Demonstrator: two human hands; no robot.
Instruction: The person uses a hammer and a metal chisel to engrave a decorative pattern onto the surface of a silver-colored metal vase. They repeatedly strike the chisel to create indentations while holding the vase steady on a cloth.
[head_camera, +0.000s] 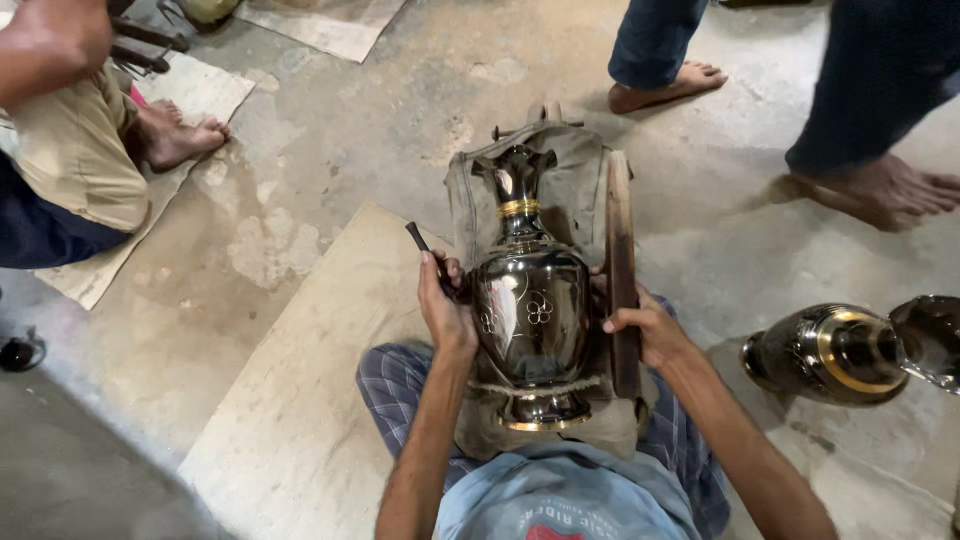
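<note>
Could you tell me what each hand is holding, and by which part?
Left hand grips a dark tool by its lower end; right hand steadies the wooden stick beside the vase.

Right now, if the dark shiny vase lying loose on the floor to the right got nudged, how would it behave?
The second vase lies on its side on the bare floor, and its round belly means it would probably roll. Its glossy metal-like finish suggests it is rigid, slippery to grip and fairly heavy. Unlike the vase tied down on the lap, nothing visibly restrains it.
</note>
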